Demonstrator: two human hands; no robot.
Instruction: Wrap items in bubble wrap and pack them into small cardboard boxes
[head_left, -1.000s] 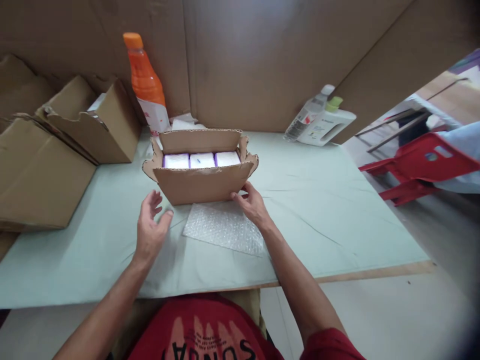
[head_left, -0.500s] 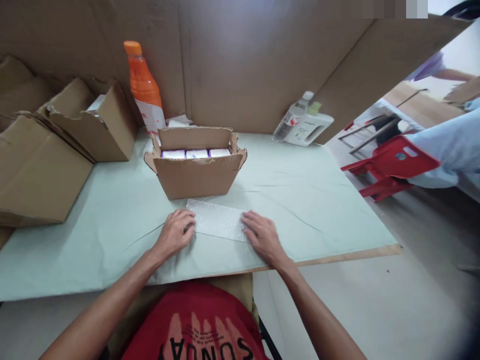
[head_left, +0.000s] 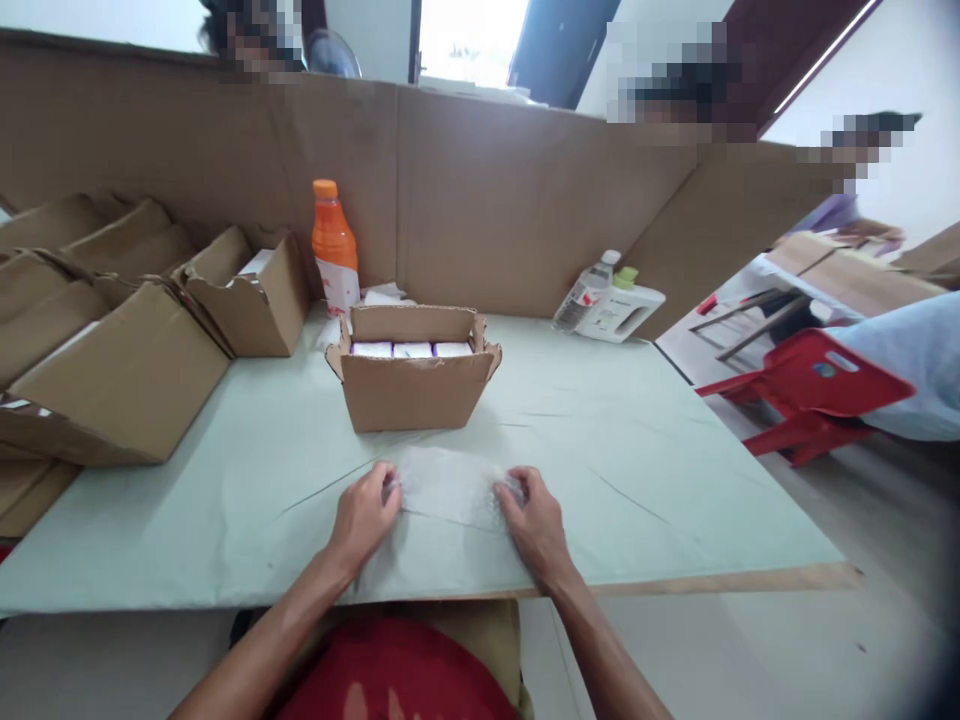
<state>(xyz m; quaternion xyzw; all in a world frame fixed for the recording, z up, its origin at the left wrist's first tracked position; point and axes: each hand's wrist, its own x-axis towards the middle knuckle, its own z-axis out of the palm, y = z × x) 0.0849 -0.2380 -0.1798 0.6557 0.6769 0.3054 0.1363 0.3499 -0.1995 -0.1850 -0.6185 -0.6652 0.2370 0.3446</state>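
A clear piece of bubble wrap (head_left: 450, 490) stretches between my two hands, just above or on the pale green table cover. My left hand (head_left: 369, 512) pinches its left end between thumb and fingers. At the other end, my right hand (head_left: 534, 518) grips the right edge in the same way. Just beyond the wrap stands an open cardboard box (head_left: 412, 390) with its flaps up. Several small white packs with purple edges (head_left: 412, 350) sit in a row inside it; their lower parts are hidden.
More open cardboard boxes (head_left: 142, 370) crowd the table's left side. An orange bottle (head_left: 335, 250) stands behind the box; a clear bottle (head_left: 587, 290) and a white jug (head_left: 619, 312) lean at back right. A cardboard partition (head_left: 510, 200) closes the rear. People and a red chair (head_left: 832, 375) are beyond.
My fingers have closed on both ends of the bubble wrap, which lay flat under my hands before. The view has tilted up, showing people behind the partition.
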